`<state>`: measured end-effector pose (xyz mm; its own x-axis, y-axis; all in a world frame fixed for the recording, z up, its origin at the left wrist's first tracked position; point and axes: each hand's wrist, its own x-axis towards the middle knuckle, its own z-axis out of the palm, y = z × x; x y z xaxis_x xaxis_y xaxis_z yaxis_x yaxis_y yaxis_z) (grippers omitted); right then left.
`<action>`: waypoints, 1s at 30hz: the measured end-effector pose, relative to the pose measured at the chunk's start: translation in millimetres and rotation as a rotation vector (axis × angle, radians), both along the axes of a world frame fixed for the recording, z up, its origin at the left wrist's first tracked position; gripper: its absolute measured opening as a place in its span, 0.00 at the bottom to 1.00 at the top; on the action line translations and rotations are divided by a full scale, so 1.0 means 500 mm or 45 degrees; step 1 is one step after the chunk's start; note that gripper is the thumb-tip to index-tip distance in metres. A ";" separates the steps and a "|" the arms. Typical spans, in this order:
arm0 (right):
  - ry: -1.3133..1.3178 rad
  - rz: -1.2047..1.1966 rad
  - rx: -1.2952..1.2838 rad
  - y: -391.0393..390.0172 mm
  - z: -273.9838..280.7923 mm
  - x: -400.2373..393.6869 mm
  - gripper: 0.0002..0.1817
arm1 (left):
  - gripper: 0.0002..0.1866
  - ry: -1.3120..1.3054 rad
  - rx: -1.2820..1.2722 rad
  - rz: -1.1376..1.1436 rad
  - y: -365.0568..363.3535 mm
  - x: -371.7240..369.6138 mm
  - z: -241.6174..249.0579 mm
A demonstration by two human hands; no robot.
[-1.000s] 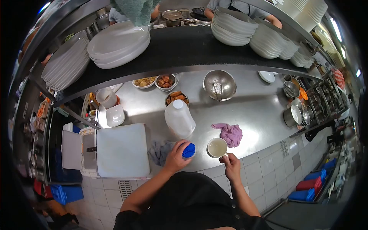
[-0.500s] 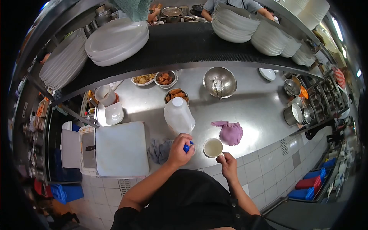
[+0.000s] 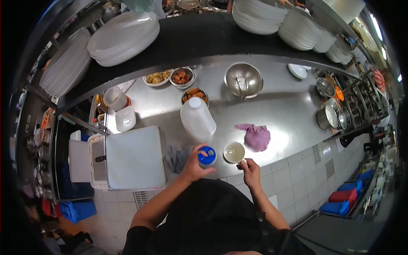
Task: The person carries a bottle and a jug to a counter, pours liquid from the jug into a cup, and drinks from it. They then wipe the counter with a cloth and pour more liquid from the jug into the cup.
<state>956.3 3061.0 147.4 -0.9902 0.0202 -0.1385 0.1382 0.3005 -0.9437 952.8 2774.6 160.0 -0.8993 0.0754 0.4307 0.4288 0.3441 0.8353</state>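
My left hand (image 3: pixel 195 163) curves around the left side of a small container with a round blue lid (image 3: pixel 207 155), near the counter's front edge. A small pale round spot shows on the lid; the container's body is mostly hidden beneath it. My right hand (image 3: pixel 250 171) grips the handle of a cream mug (image 3: pixel 234 152) with pale liquid inside. Behind the lidded container stands a large translucent white plastic jug (image 3: pixel 197 121) with a white cap. A crumpled purple cloth (image 3: pixel 257 138) lies behind and right of the mug, and a grey-blue cloth (image 3: pixel 175 159) lies left of my left hand.
A white cutting board (image 3: pixel 134 157) lies at left. Farther back are a steel bowl (image 3: pixel 243 80) with a utensil and bowls of food (image 3: pixel 182 77). Stacked plates (image 3: pixel 123 40) and bowls (image 3: pixel 259 17) fill an overhead shelf (image 3: pixel 191 38). Pots (image 3: pixel 327 117) stand right.
My left hand has shifted from over the blue lid to its left side, uncovering the lid's top. My right hand still holds the mug. The whole view has shifted slightly.
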 end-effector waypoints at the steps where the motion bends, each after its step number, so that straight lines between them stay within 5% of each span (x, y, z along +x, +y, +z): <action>1: 0.021 0.003 0.011 -0.001 -0.003 0.001 0.15 | 0.39 -0.023 0.001 -0.008 0.007 -0.001 -0.018; 8: 0.015 0.006 -0.021 -0.008 -0.022 -0.004 0.15 | 0.40 -0.194 -0.103 0.154 0.016 -0.044 0.028; 14: 0.032 0.015 -0.059 -0.026 -0.035 -0.002 0.15 | 0.43 -0.200 -0.458 -0.171 -0.015 -0.079 0.146; 20: 0.040 0.094 -0.024 -0.052 -0.041 0.000 0.14 | 0.42 -0.548 -0.865 -0.578 -0.023 -0.091 0.229; 30: 0.141 0.233 0.039 -0.097 -0.033 0.023 0.13 | 0.56 -0.911 -1.055 -0.895 -0.012 -0.136 0.208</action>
